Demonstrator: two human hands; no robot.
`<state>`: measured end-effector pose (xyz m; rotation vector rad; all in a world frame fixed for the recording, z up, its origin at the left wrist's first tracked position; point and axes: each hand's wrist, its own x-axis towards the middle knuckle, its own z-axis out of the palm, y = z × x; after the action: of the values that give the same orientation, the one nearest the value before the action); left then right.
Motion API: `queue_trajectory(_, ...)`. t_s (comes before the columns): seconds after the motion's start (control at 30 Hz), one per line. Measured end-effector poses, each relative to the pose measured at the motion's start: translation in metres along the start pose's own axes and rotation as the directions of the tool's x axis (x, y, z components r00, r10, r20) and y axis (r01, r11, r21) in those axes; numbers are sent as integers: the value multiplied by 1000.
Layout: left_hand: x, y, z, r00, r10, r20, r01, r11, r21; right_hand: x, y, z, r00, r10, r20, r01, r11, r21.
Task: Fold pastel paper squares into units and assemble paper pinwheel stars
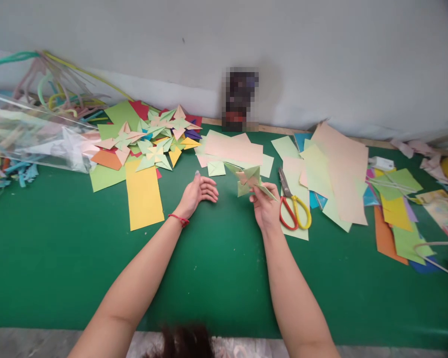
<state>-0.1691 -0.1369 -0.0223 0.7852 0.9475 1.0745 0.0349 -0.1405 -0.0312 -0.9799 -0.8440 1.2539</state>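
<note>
My right hand [266, 209] pinches a green folded paper pinwheel [251, 178] with a pink centre, held a little above the table by one of its points. To its left, my left hand [199, 193] is held with the fingers together but stretched out and the thumb raised, with nothing in it. A small folded pale-green paper square [216, 168] lies just beyond, between the two hands. Scissors [291, 205] with one red and one yellow handle lie beside my right hand, on a pale-green sheet [298, 234].
Folded paper stars [155, 155] are heaped at the back left near a yellow sheet [145, 196]. Pink sheets [234, 148] lie at the back; larger pink sheets [343, 174] lie right. A clear plastic bag [52, 132] stands far left. A pixelated dark object [241, 99] leans on the wall.
</note>
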Motion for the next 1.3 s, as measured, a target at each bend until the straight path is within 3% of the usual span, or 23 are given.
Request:
queue_trajectory(0.1,-3,-2,4,962,-141,234,146,989,-3,-4,1,2,992,-61,109,64,998,-20)
queue_trajectory(0.2,-5,-4,6,927,-186,325,207,978,-30,-9,1,6,961,-102,258,136,984,-118)
queue_trajectory(0.3,-6,-5,8,961,-176,212,181,983,-6,-13,0,10,910,-90,405,222,930,-292)
queue_trajectory(0.4,-7,-5,10,989,-119,90,108,987,119,-15,-3,13,867,-90,489,319,855,-408)
queue_trajectory(0.63,-8,-3,15,999,-46,15,39,948,317,-14,-8,9,916,-260,306,387,770,-507)
queue_trajectory(0.8,-8,-4,16,999,41,-27,-24,895,446,-15,-7,13,869,-247,429,479,638,-603)
queue_trajectory(1.0,-7,-5,15,997,73,-18,-53,860,508,-16,-3,15,845,-241,477,516,598,-613)
queue_trajectory(1.3,-4,-15,18,999,-23,29,18,983,185,-18,-1,19,883,-281,376,465,638,-614)
